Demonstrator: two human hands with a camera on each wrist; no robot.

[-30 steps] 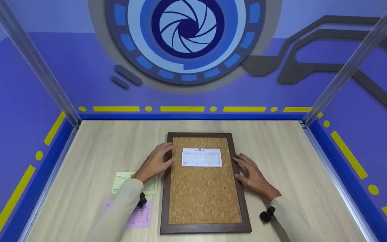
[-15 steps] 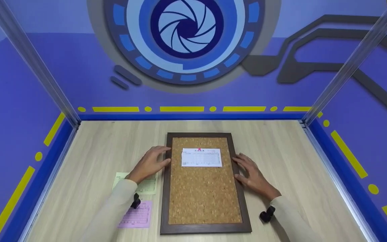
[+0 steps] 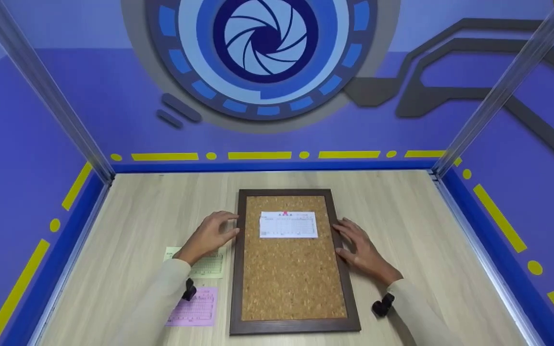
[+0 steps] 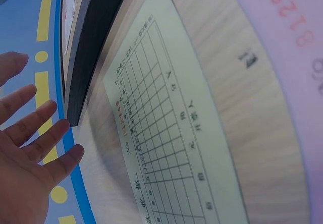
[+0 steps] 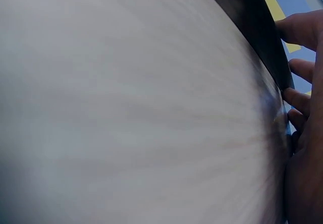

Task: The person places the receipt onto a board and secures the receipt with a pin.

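Observation:
A cork board (image 3: 292, 278) with a dark brown frame lies flat on the table. On its upper part is a white printed slip (image 3: 288, 228) with a pink pin (image 3: 285, 213) at its top edge. My left hand (image 3: 207, 238) is beside the board's left edge, fingers spread and holding nothing; the left wrist view shows the fingers (image 4: 44, 144) apart from the frame. On the opposite side, my right hand (image 3: 362, 251) touches the right frame edge with fingertips and thumb. Its fingers (image 5: 300, 101) rest along that edge in the right wrist view.
Left of the board lie a pale green printed slip (image 3: 209, 267), partly under my left wrist, and a purple slip (image 3: 201, 307) nearer me, partly hidden by the sleeve. Blue walls (image 3: 277, 166) enclose the wooden table (image 3: 137, 216) at the back and sides.
My left hand has drawn back leftward from over the board's left frame edge, uncovering more of the purple slip. My right hand and the board stay in place.

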